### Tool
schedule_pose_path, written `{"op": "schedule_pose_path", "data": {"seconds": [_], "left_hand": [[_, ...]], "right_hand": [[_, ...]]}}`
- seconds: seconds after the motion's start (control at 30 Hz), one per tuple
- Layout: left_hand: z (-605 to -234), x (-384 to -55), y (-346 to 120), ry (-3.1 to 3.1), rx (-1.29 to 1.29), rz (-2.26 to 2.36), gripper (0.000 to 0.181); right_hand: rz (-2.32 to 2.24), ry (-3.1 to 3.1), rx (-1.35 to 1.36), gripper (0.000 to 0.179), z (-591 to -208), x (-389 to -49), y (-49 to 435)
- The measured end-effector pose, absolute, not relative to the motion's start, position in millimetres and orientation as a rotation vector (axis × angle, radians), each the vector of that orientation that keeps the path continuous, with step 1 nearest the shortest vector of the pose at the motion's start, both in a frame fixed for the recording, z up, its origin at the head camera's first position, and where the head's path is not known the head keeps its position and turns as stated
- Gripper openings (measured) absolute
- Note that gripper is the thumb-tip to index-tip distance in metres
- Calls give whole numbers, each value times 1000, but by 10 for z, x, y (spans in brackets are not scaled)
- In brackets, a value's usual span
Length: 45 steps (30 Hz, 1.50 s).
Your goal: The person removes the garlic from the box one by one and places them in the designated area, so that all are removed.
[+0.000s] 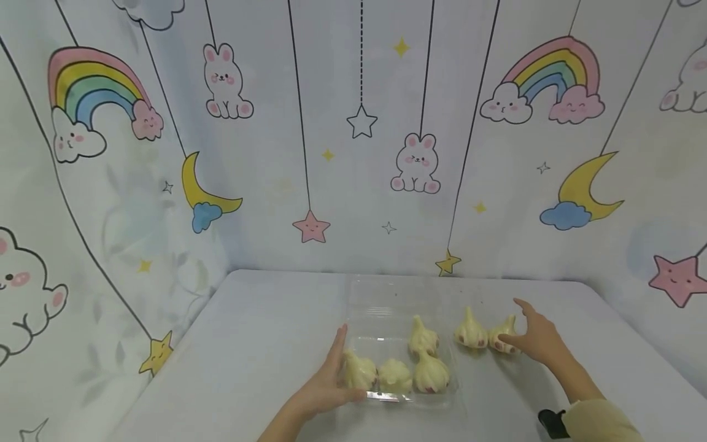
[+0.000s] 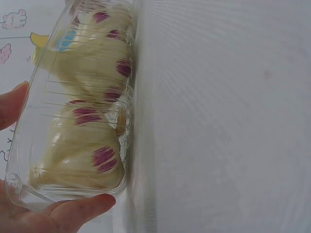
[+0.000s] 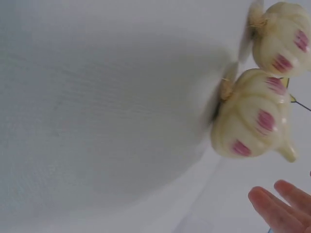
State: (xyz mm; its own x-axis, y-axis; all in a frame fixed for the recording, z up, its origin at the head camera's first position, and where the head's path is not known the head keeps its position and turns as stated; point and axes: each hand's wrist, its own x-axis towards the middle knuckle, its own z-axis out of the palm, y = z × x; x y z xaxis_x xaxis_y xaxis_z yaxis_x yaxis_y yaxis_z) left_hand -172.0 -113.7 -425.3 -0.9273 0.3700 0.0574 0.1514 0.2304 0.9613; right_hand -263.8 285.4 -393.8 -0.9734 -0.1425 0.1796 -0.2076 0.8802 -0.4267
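My left hand holds the left front corner of a clear plastic clamshell box, thumb along the front wall and fingers up the left side. Several garlic bulbs with purple patches lie inside, among them one garlic bulb at the front right and another close to the hand. On the table to the right of the box stand two more, a nearer garlic bulb and a garlic bulb beside it. Beside the nearer one, my right hand has its thumb and fingers spread, with a gap between fingertips and bulb in the right wrist view.
The box's lid lies folded back behind it on the white table. A curtain printed with rabbits, stars and rainbows rises along the table's back and sides. A dark strap shows at the right sleeve.
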Motion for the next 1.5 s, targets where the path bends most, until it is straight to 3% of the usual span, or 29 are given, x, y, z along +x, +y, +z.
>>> {"op": "schedule_pose_path", "data": {"seconds": [0.6,1.5], "left_hand": [[-4307,-1698,-1152,2279,481,1806,115],[-4266,-1705,-1148,2295,479,1789,116]], "right_hand": [[832,-2763,252,85,-3790,-2389,2586],[1045,-2693,385,77,-3714,-2282,2097]]}}
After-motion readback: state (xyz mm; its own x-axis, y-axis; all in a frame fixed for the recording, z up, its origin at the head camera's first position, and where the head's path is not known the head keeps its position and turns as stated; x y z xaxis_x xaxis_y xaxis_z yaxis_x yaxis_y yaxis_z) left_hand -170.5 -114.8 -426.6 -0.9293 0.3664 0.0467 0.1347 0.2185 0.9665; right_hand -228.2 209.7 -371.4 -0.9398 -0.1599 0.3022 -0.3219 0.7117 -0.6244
